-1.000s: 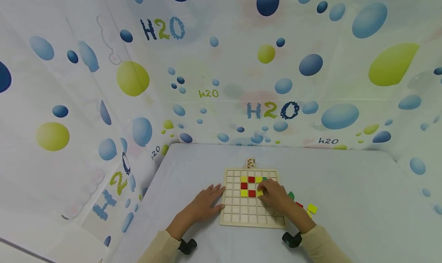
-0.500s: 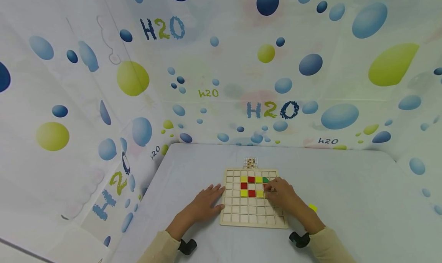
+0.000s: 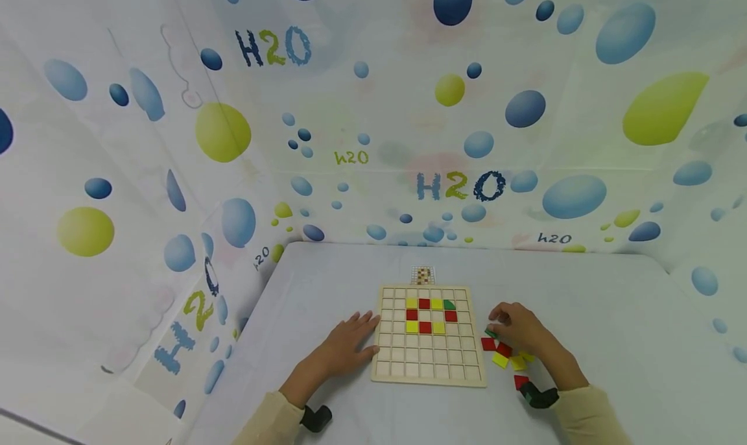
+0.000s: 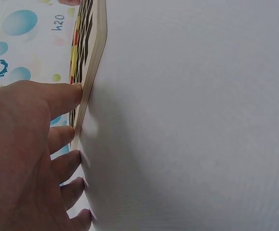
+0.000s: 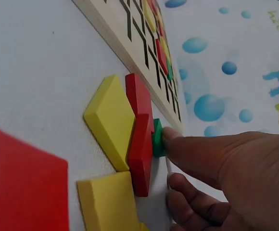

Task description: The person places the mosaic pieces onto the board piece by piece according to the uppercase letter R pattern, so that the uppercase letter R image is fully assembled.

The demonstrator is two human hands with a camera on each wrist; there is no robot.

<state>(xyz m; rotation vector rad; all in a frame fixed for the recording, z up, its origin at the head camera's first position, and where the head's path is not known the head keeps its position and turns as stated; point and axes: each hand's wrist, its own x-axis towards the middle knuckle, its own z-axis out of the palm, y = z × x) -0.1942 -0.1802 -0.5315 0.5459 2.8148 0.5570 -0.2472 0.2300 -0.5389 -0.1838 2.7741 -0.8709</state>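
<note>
A wooden grid board [image 3: 408, 353] lies on the table with yellow, red and green tiles in some of its squares. My left hand [image 3: 348, 342] has its fingers spread, and in the left wrist view the thumb [image 4: 65, 98] touches the board's side edge. Right of the board, my right hand [image 3: 519, 328] reaches over a small group of loose tiles. Its thumb [image 5: 178, 144] lies against a green tile [image 5: 158, 139], which it pinches; the opposing fingertip is hidden. Red tiles [image 5: 140, 154] and a yellow tile [image 5: 110, 120] lie beside the green one.
A small printed pattern card [image 3: 423, 275] lies just beyond the board's far edge. A red tile [image 3: 521, 382] sits nearer the right wrist, beside the black wrist camera [image 3: 539, 396]. White cloth [image 3: 618, 315] covers the table, and printed sheeting [image 3: 397, 108] surrounds it.
My right hand has moved off the board to the loose tiles on the right, uncovering a red tile in the grid below the green one. The left hand stays put.
</note>
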